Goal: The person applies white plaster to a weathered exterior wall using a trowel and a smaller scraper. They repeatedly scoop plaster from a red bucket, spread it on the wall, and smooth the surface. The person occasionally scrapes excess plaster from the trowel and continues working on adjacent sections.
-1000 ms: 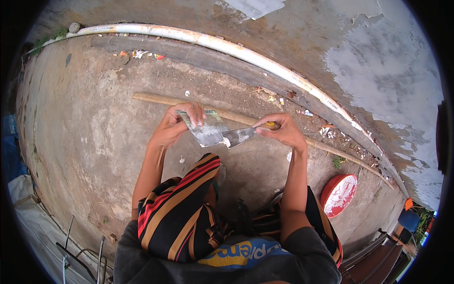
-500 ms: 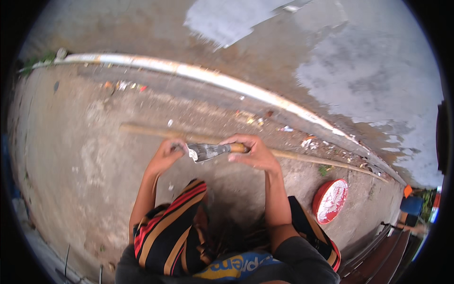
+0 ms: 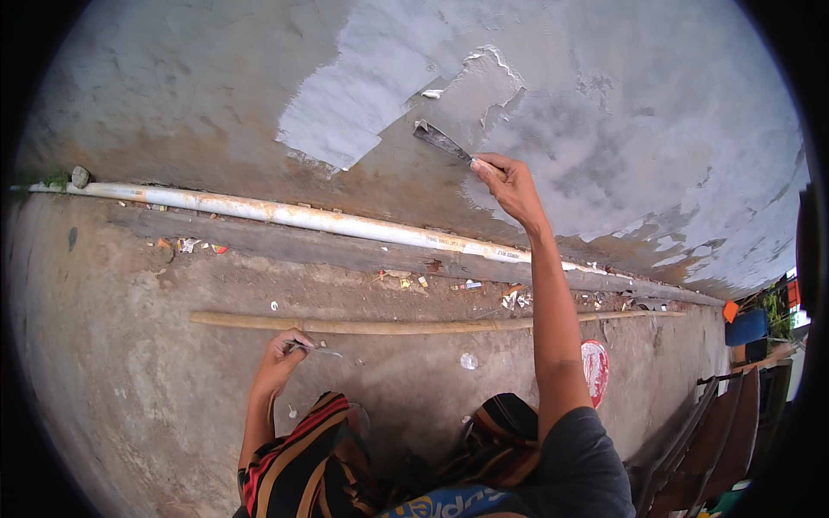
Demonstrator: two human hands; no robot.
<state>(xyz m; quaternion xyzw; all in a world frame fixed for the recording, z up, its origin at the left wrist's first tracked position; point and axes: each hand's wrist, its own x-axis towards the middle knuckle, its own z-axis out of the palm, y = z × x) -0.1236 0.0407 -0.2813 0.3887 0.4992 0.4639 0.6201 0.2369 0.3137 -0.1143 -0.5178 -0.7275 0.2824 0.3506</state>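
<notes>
My right hand point(image 3: 508, 186) is closed around the wooden handle of a putty knife point(image 3: 445, 142), raised at the wall. Some pale paste sits at the blade's tip, close below a freshly spread patch of putty point(image 3: 484, 86) with thick ridged edges. I cannot tell whether the blade touches the wall point(image 3: 397, 168). Lower down, over the ground, my left hand point(image 3: 281, 358) pinches a thin, flat grey piece point(image 3: 318, 349), seen nearly edge-on. What that piece is does not show clearly.
A white pipe point(image 3: 345, 224) runs along the wall's foot. On the ground lie a long bamboo pole point(image 3: 414, 327) and scattered litter point(image 3: 516, 300). A red, paste-smeared basin point(image 3: 595, 371) stands to the right, partly behind my right arm. Brown boards point(image 3: 712, 432) lean farther right.
My hands were together, the knife's blade by the flat piece in my left hand. Now my right hand has carried the knife up to the wall; my left hand is lower. The view has tilted up.
</notes>
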